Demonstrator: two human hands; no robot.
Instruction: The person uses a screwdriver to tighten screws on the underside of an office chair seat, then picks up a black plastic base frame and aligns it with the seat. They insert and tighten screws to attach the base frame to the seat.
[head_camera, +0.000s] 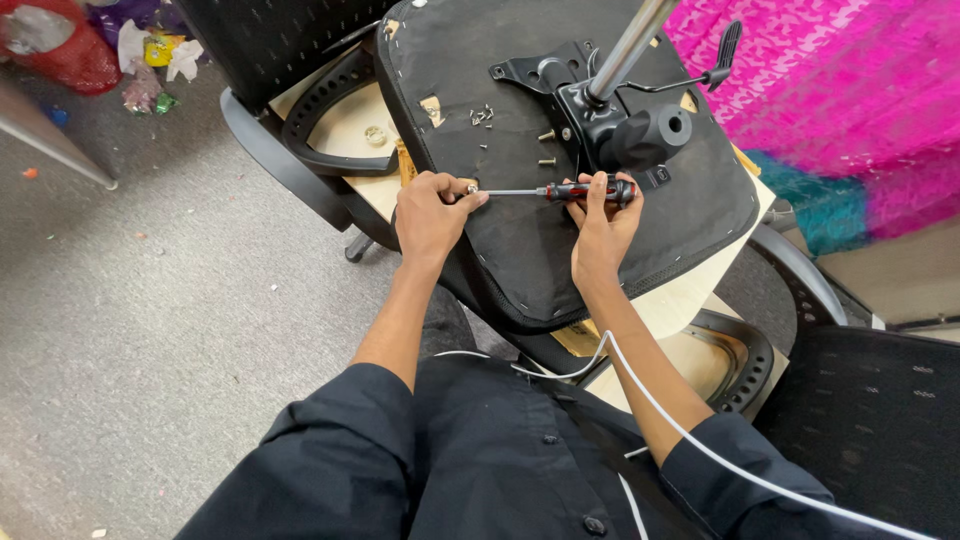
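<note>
the light over me is even and fairly bright, coming from above, so my forearms throw only soft, faint shadows. a pale glare streaks the metal post (628, 45). the middle where my fingers (592, 188) work is sharp; the pink cloth (850, 90) at the right edge smears, and the corners bend outward.

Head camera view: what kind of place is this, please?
Probably an office or small workshop where chairs are put together. It has a grey carpet floor, an upturned black chair seat with a black metal mechanism plate, loose screws, and scraps of rubbish in the corner.
</note>
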